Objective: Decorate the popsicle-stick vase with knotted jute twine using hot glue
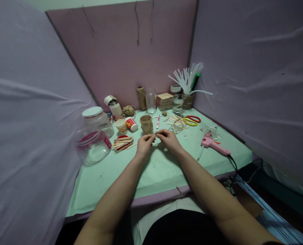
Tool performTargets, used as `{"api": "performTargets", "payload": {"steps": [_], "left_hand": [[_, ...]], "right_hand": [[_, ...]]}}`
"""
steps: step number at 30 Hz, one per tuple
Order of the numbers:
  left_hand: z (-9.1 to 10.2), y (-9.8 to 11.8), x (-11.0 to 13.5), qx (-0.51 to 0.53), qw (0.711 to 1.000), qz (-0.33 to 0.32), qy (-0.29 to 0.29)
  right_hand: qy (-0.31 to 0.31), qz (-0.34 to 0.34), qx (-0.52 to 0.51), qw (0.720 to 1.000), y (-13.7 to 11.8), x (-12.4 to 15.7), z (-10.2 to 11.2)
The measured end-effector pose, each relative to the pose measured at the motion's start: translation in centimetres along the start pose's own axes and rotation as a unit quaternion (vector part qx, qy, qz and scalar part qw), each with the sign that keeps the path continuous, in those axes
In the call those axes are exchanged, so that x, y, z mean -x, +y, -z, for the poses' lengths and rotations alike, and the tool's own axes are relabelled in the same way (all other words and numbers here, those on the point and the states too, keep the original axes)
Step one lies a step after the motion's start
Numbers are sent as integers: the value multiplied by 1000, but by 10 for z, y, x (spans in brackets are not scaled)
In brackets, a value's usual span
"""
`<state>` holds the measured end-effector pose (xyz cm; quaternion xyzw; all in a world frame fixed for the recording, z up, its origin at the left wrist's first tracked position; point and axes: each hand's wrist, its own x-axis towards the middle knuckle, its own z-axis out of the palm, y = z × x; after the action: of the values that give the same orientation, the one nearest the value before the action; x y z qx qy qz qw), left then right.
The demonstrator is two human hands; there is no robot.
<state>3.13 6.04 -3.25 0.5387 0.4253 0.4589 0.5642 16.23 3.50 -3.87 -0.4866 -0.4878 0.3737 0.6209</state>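
My left hand (144, 145) and my right hand (170, 140) meet over the middle of the table, fingertips pinched together. Between them is a small loop of brown twine (156, 134), partly covered by the fingers. Just behind stands a twine-wrapped cup (146, 124), upright and touched by neither hand. A pink and white cutter (158, 122) lies to the right of that cup. Further right, loose twine (178, 126) is tangled over thin wooden sticks (174, 119). Flat wooden sticks (123, 143) are piled on a red disc, left of my left hand.
On the right lie a pink glue gun (215, 144), its cord over the edge, and scissors (191, 120). Clear jars (96, 149) stand left, near paper cups (121, 126). At the back are a twine ball (128, 110), a glass jar (150, 102) and glue sticks (186, 80).
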Motion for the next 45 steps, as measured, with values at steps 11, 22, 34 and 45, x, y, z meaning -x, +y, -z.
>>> {"api": "performTargets", "payload": {"steps": [11, 22, 34, 45], "left_hand": [[0, -4, -2, -93, 995, -24, -22], [-2, -1, 2, 29, 997, 62, -20], [-2, 2, 3, -9, 998, 48, -24], [-4, 7, 4, -104, 993, -38, -36]], "right_hand": [[109, -14, 77, 991, 6, -6, 8], [-26, -67, -45, 996, -7, 0, 9], [-40, 55, 79, 995, -8, 2, 9], [64, 4, 72, 995, 0, 2, 5]]}}
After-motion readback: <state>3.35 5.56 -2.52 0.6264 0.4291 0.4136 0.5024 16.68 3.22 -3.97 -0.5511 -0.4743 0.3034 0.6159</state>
